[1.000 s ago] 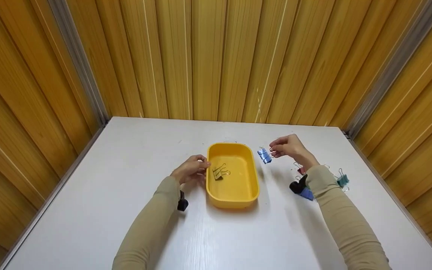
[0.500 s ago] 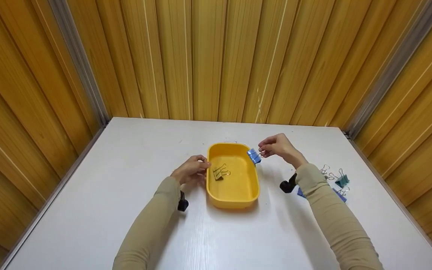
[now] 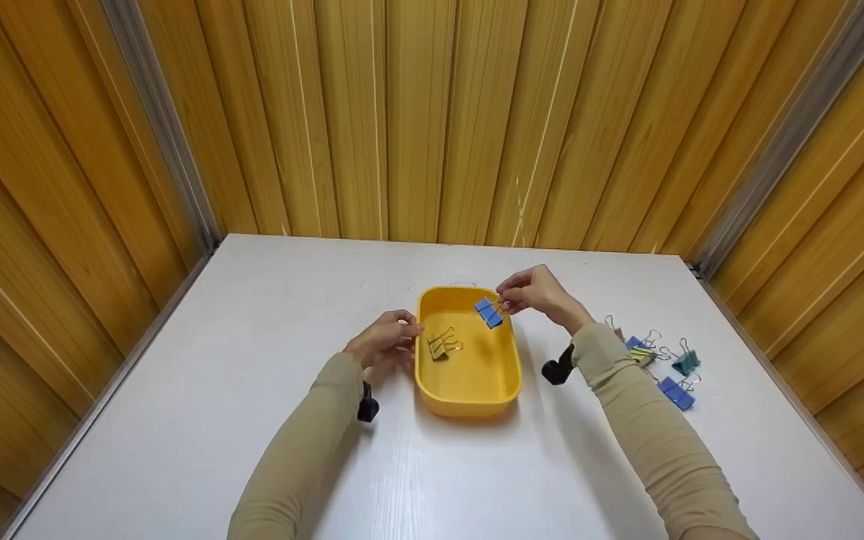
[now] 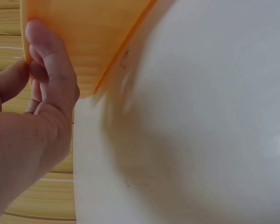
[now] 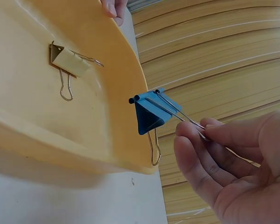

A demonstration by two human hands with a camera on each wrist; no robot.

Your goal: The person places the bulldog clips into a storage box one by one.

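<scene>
A yellow plastic bin [image 3: 469,405] stands on the white table, and a yellow binder clip [image 3: 441,347] lies inside it toward the left. My left hand [image 3: 385,339] grips the bin's left rim, thumb on one side of the wall and fingers on the other in the left wrist view. Over the bin's right side hangs a blue binder clip [image 5: 154,112]. My right hand [image 3: 541,295] pinches it by one wire handle between thumb and fingertips, and its other handle dangles free. The clip is above the bin floor.
Several more clips lie in a loose group at the right of the table: a blue one [image 3: 677,392], a green one [image 3: 686,363] and a yellow one [image 3: 640,355]. Wood-patterned walls [image 3: 409,120] enclose the table's back and sides.
My right hand has moved left, carrying the blue binder clip from beside the bin to over its right side. The left hand has stayed on the rim.
</scene>
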